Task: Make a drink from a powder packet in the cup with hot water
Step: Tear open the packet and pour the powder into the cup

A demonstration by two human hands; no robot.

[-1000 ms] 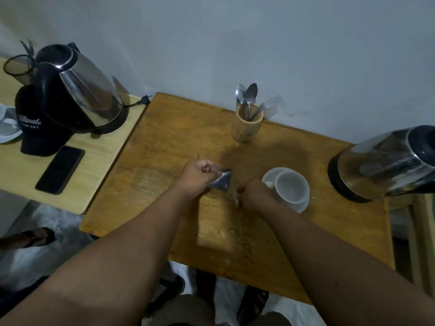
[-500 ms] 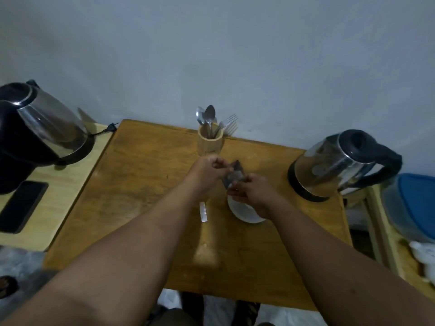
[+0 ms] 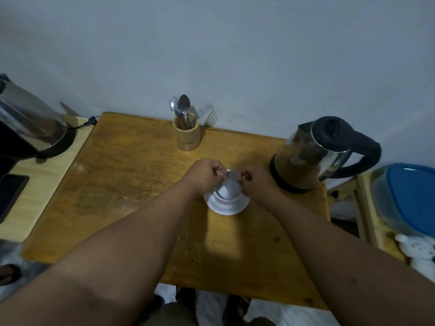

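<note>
Nearest, two bare forearms reach forward over the wooden desk [image 3: 131, 184]. The left hand [image 3: 204, 171] and right hand [image 3: 255, 182] meet above the white cup [image 3: 227, 191], which stands on a white saucer [image 3: 226, 205] near the middle of the desk. Between them hangs the silvery packet [image 3: 231, 178], one upper corner pinched in the left grip and the other in the right grip, fingers of both closed on it. The packet sits over the cup's mouth, its lower end pointing down into it; whether powder is falling cannot be told.

Just right of the right hand stands a steel kettle [image 3: 315, 154] with a black lid and handle, on the desk's right edge. Farther back, near the wall, a wooden holder [image 3: 187, 136] carries spoons [image 3: 182, 105] and forks [image 3: 204, 110]. To the far left, on a paler side table [image 3: 44, 175], stand a second kettle [image 3: 30, 123] and a dark phone [image 3: 10, 196]. At the right edge lies a blue-lidded container [image 3: 407, 196].
</note>
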